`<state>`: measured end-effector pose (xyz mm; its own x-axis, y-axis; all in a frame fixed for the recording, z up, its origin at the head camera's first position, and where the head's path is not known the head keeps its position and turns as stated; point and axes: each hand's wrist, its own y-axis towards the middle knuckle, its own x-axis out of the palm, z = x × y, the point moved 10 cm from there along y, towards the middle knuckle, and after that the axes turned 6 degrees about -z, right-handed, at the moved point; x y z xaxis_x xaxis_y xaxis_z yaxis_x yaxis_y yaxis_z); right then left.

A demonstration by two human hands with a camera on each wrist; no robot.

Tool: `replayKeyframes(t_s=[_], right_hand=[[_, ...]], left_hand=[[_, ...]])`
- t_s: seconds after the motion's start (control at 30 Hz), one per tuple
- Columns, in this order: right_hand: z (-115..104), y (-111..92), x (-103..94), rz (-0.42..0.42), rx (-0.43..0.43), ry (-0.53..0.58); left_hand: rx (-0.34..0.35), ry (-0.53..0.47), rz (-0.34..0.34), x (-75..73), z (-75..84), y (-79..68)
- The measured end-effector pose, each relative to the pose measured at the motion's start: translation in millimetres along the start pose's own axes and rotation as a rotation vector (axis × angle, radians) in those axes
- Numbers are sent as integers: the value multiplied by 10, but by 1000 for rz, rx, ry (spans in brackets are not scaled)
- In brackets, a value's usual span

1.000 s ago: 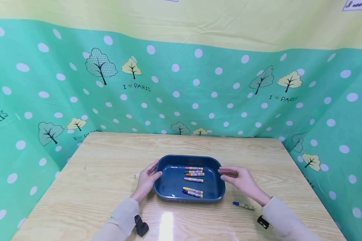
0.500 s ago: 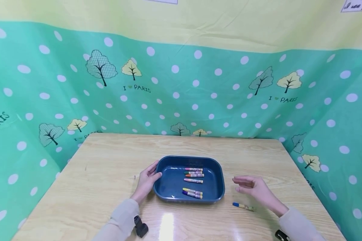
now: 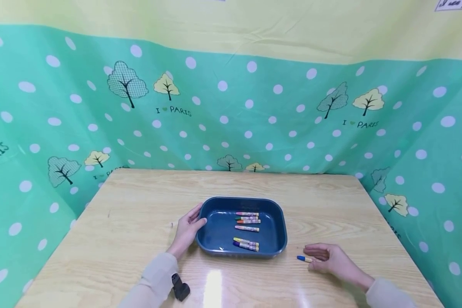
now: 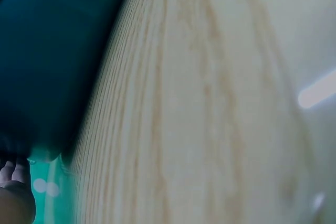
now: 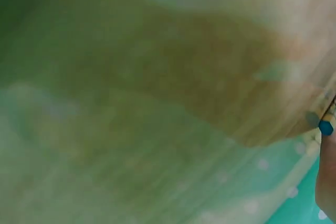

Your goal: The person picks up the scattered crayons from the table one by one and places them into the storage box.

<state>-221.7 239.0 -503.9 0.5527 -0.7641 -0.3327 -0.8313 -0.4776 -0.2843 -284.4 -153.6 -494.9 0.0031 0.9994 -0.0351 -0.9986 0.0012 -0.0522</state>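
A dark blue tray [image 3: 240,254] stands on the table, several wrapped crayons [image 3: 247,229] lying in its right half. My left hand [image 3: 186,231] holds the tray's left side, thumb over the rim; in the left wrist view its fingers [image 4: 20,171] show at the lower left corner beside the tray wall [image 4: 52,51]. Right of the tray, my right hand [image 3: 333,260] is round a blue-tipped crayon [image 3: 303,258] on the table, fingers above and thumb below it. At the right wrist view's edge the crayon's blue end [image 5: 326,127] meets a digit; the rest is cut off.
The wooden table [image 3: 146,196] reaches back to a green and yellow patterned curtain [image 3: 231,107], which also hangs at both sides. A black strap device [image 3: 180,288] is on the left wrist. Most of the right wrist view is blurred.
My right hand has left the tray's right side and come down to the right and nearer, onto the loose crayon. My left hand and the tray stay in place.
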Motion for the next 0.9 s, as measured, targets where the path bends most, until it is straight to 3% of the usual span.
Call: replayKeyframes(t_s=[0.1,0.37,0.6,0.9], right_hand=[[33,-27,28,9,4,-20],[30,-67,-30,127,-25,-231],[70,-71,-66,180,37,-249],[-104,-34,-242,212,-7,-246]], left_hand=[[0,3,-5,1,11,10],[5,-4,-8,21,7,3],[-2,-5,-17,31,-19,-7],[-3,-15,-11,22,-10,2]])
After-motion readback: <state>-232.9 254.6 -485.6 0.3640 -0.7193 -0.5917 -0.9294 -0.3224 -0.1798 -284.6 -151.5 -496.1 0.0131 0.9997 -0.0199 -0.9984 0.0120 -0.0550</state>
